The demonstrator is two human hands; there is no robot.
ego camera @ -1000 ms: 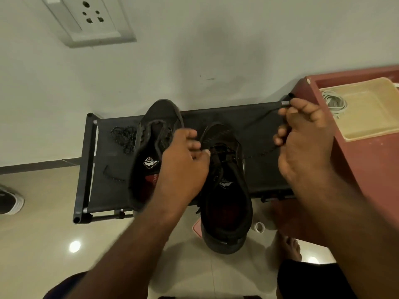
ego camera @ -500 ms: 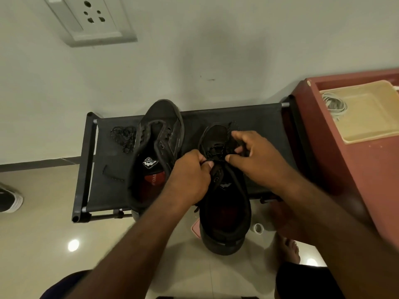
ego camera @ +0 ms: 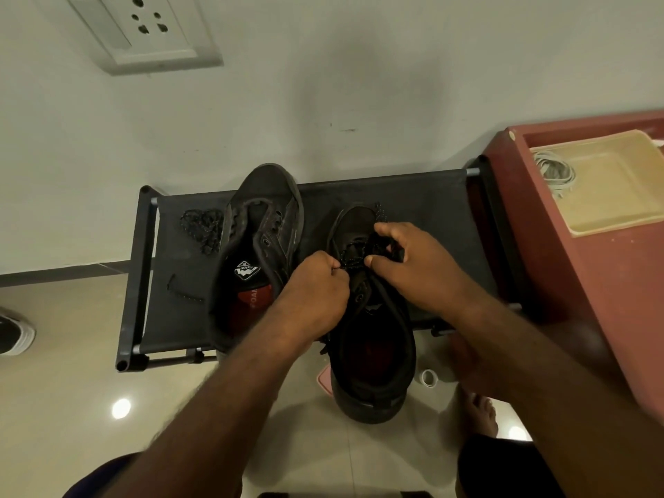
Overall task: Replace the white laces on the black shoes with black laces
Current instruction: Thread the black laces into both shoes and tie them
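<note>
Pale wall behind, socket plate [ego camera: 143, 30] high on the left. Against it, black fabric rack [ego camera: 413, 199] on glossy tiled floor; maroon cabinet [ego camera: 593, 300] just beside its right end. On the cabinet, beige tray [ego camera: 611, 213] with white laces [ego camera: 553, 174] coiled in its far left corner.

Two shoes on the rack, toes to the wall. Second shoe [ego camera: 266, 217] on the left: tongue open, eyelets bare, red insole showing. Black shoe [ego camera: 373, 354] on the right, heel overhanging the rack's near edge.

Both hands over its eyelet rows. Left hand [ego camera: 316, 285] clenched, thumb and forefinger pinching a black lace [ego camera: 354, 253] flecked with pale dots. Right hand [ego camera: 413, 267] just beside, fingers curled round the same lace, thumb pointing toward the left hand. Lace bunched between them across the forward eyelets.

Spare black lace [ego camera: 201, 228] heaped on the rack left of the second shoe; short dark piece [ego camera: 183, 292] nearer the front edge, nature unclear.

On the floor: tape roll [ego camera: 428, 377] beside the black shoe's heel, bare foot [ego camera: 481, 415] to its right, another shoe [ego camera: 14, 332] cut off at the far left edge.
</note>
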